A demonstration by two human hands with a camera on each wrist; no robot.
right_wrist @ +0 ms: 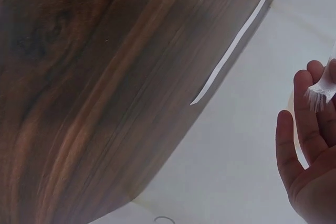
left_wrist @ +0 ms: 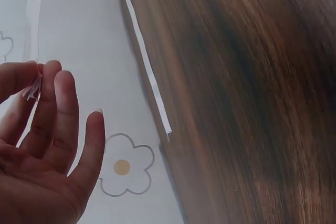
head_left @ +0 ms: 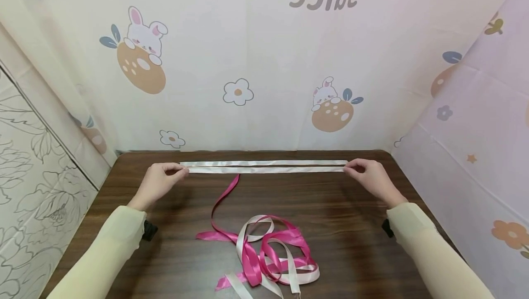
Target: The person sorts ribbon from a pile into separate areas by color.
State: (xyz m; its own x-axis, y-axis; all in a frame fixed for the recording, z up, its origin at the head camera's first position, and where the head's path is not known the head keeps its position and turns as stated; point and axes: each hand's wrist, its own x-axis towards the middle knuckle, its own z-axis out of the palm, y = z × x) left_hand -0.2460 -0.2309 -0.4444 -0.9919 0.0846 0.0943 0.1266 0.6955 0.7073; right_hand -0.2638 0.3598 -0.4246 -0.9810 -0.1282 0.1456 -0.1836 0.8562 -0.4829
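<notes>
Stretched straight between both hands is a white ribbon [head_left: 264,170], raised over the back of the table. My left hand [head_left: 159,182] pinches one end between thumb and fingertip; in the left wrist view, frayed threads [left_wrist: 32,88] stick out of that pinch. At the other end my right hand [head_left: 369,177] pinches the ribbon the same way, and a frayed tip [right_wrist: 317,95] shows past its fingers. The remaining fingers of both hands are loosely extended. Just behind, a second white ribbon strip [head_left: 264,163] lies flat along the table's back edge, nearly parallel.
A tangled heap of pink ribbon [head_left: 251,262] and white ribbon [head_left: 292,267] lies at the front middle of the dark wooden table [head_left: 339,230]. One pink tail [head_left: 223,195] reaches toward the held strip. A printed cloth [head_left: 264,51] hangs behind the table.
</notes>
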